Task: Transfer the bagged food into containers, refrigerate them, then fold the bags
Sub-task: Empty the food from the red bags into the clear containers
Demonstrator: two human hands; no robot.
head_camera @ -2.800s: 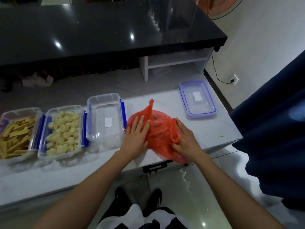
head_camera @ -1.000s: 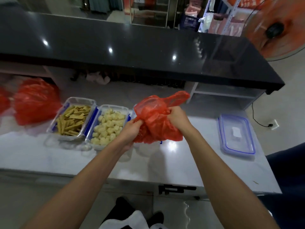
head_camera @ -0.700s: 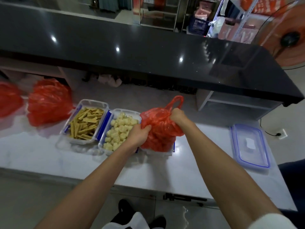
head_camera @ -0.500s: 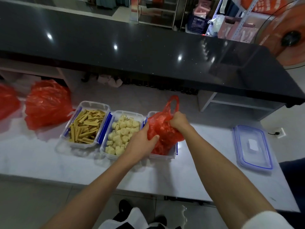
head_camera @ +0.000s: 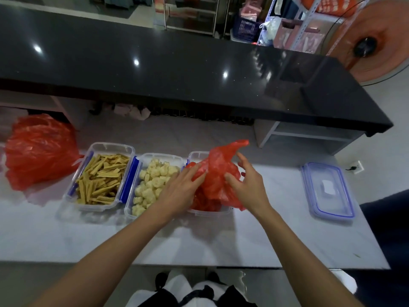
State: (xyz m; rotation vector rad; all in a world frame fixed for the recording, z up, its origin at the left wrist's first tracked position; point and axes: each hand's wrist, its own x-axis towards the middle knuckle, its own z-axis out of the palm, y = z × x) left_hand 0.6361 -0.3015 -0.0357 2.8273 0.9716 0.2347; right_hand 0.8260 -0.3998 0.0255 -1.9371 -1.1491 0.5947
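Three clear rectangular plastic containers sit on the pale desk (head_camera: 199, 244); the rightmost container (head_camera: 195, 155) holds a crumpled red plastic bag (head_camera: 218, 173). Left hand (head_camera: 180, 191) presses it, fingers spread; right hand (head_camera: 247, 187) is loosely open beside it. Emptying seems under way; next, lifting the bag's bottom.

The red bag (head_camera: 218, 178) and the left hand (head_camera: 180, 191) cover most of the third container (head_camera: 195, 155), so only its far corner and near rim show, and its contents cannot be told. What the bag holds is hidden. The second red bag (head_camera: 38, 151) also conceals its contents. The fan (head_camera: 374, 41) is cut off by the right edge.
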